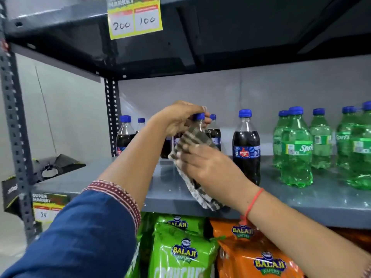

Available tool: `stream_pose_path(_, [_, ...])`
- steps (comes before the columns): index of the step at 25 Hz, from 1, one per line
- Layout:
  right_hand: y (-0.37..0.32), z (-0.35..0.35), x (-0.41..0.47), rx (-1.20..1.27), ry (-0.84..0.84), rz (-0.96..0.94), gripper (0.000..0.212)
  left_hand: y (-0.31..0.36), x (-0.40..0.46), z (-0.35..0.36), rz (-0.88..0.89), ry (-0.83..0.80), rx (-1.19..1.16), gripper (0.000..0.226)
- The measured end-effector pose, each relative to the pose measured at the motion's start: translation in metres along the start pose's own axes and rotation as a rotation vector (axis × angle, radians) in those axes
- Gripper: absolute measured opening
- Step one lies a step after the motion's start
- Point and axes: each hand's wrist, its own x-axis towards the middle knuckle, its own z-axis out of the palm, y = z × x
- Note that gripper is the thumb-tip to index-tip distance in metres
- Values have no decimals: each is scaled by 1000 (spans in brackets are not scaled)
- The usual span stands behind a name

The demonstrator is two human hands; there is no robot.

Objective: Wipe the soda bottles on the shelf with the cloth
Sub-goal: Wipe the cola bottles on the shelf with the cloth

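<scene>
Dark cola bottles with blue caps stand on the grey shelf. My left hand grips one cola bottle by its neck, just under the cap. My right hand presses a checked grey-and-white cloth against that bottle's body, and the cloth's tail hangs over the shelf's front edge. Most of the held bottle is hidden by the cloth and my hands. Another cola bottle stands free just to the right. More cola bottles stand behind at the left.
Several green Sprite bottles crowd the shelf's right side. The upper shelf hangs low overhead with a yellow price tag. Green and orange wafer bags fill the level below. A perforated steel upright stands at left.
</scene>
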Motion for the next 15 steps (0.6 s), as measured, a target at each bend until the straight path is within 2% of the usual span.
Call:
stream_pose_path(3, [9,6,-6,-17,-253,-180,33,3,0,-6,-41,-95,27,23])
stream_pose_path(6, [22,5,2,-13,-470,-277,51,4,0,-8,-64,-121,24,26])
stream_pose_path(10, [26,16,15,-140,-558,-363,58,4,-1,-8,-54,-117,43,26])
stream_pose_path(15, [24,6,25,-105,-598,-370,53,6,-2,-6,-75,-118,40,26])
